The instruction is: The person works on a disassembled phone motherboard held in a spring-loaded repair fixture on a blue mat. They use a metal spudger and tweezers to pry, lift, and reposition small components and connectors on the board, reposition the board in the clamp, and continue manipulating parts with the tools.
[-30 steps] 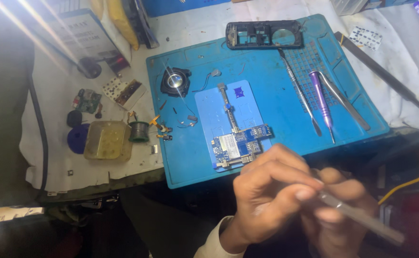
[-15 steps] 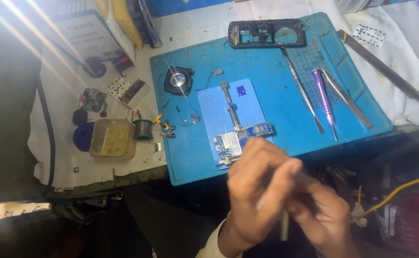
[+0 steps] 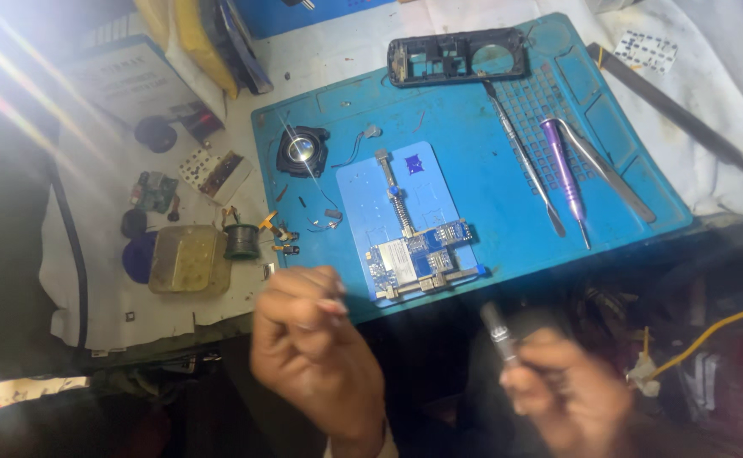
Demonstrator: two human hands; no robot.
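Observation:
My left hand (image 3: 312, 343) hovers below the front edge of the blue work mat (image 3: 473, 102), its fingers curled with fingertips pinched together; nothing shows between them. My right hand (image 3: 570, 394), blurred at the lower right, grips a grey metal tool (image 3: 498, 329) whose tip points up and left. The two hands are apart. Just beyond them, a small circuit board (image 3: 418, 254) is clamped in a metal holder on a light blue plate (image 3: 371, 199).
On the mat lie a black phone frame (image 3: 456, 58), a thin metal pick (image 3: 524, 161), a purple screwdriver (image 3: 564, 174), tweezers (image 3: 609, 174) and a round speaker (image 3: 302, 151). To the left sit a solder spool (image 3: 241, 241) and a yellowish tray (image 3: 186, 259). A yellow cable (image 3: 719, 326) runs at the right.
My hands, joined on the metal tool a second ago, have come apart. The left hand moved left and let go; the right hand keeps the tool, now tilted upright.

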